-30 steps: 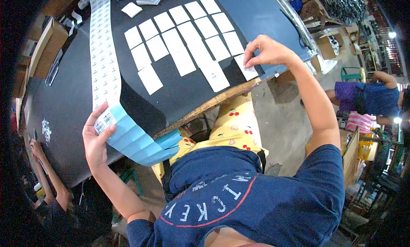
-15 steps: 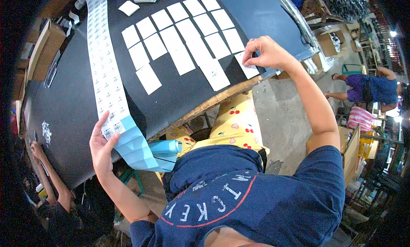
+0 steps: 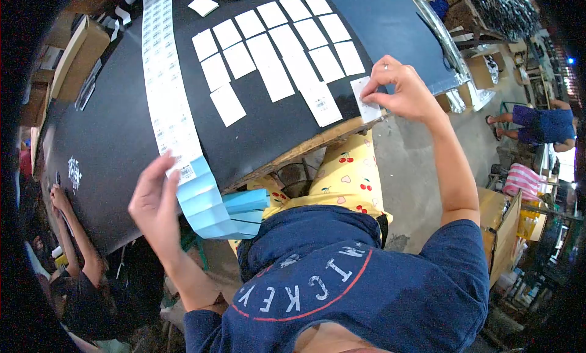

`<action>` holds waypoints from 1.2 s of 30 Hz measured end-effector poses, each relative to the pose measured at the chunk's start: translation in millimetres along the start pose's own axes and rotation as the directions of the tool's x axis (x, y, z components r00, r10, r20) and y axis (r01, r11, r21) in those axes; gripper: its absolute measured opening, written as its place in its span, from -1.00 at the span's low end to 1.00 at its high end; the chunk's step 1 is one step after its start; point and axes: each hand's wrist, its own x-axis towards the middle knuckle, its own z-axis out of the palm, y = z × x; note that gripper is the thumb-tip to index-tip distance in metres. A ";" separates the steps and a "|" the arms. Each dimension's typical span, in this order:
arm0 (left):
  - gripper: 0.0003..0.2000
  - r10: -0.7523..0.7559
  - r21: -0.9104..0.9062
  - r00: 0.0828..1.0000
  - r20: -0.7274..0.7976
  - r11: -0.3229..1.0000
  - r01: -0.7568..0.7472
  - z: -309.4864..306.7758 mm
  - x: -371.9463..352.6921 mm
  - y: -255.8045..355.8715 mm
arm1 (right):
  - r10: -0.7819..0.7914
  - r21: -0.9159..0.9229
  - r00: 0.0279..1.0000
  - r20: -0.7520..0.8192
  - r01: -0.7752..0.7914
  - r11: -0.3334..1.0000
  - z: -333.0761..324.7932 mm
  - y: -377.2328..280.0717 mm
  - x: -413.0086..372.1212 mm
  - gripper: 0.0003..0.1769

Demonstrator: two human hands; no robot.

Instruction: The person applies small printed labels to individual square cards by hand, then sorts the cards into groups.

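My left hand (image 3: pixel 157 209) is at the lower end of a long white strip of printed barcode labels (image 3: pixel 168 97). Its thumb and forefinger close on the strip's left edge, beside a label, slightly blurred. Below the fingers, the strip's bare light-blue backing (image 3: pixel 204 200) hangs in creased folds over the table edge. My right hand (image 3: pixel 400 87) has thumb and forefinger pinched together on a white card (image 3: pixel 368 109) at the table's front right. Rows of white cards (image 3: pixel 261 51) lie left of that hand. One front card (image 3: pixel 321 104) bears a barcode label.
The black table (image 3: pixel 122 139) ends at a worn wooden edge (image 3: pixel 293 153). Small card stacks (image 3: pixel 203 6) lie at the back. A co-worker's hand (image 3: pixel 60 200) is at the far left, near white scraps (image 3: pixel 74 173). Another person (image 3: pixel 543 124) is at right.
The view has shifted, moving the table rightward in frame. My left thumb and forefinger have come closer together at the label strip. The card under my right hand sits slightly nearer the front edge.
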 end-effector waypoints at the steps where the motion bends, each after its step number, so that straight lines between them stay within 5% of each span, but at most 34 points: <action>1: -0.69 -0.010 -0.069 0.990 0.138 0.997 0.019 15.8 -2.6 11.0 | 0.036 0.073 0.999 -0.018 -0.035 0.997 -0.1 -16.9 -0.1 -0.85; 6: -0.67 -0.119 -0.352 0.821 0.558 0.862 0.364 112.8 -13.2 19.5 | -0.008 0.273 0.988 -0.156 0.051 0.961 34.8 -74.3 4.2 -0.85; 14: -0.83 -0.156 -0.264 0.820 0.551 0.899 0.348 138.2 -8.3 10.2 | -0.044 0.195 0.968 -0.249 0.095 0.976 65.6 -91.7 -1.8 -0.80; 17: -0.82 -0.165 -0.269 0.796 0.583 0.885 0.380 135.4 -7.0 11.2 | -0.206 0.051 0.925 -0.318 0.234 0.971 73.1 -91.0 -4.7 -0.80; 22: -0.79 -0.176 -0.244 0.799 0.575 0.895 0.373 134.2 -6.6 13.0 | -0.230 -0.086 0.886 -0.403 0.213 0.973 80.8 -95.9 -9.6 -0.80; 36: -0.79 -0.200 -0.244 0.775 0.599 0.876 0.415 134.2 -7.2 2.9 | -0.100 -0.115 0.852 -0.515 0.047 0.992 96.8 -106.3 -26.2 -0.75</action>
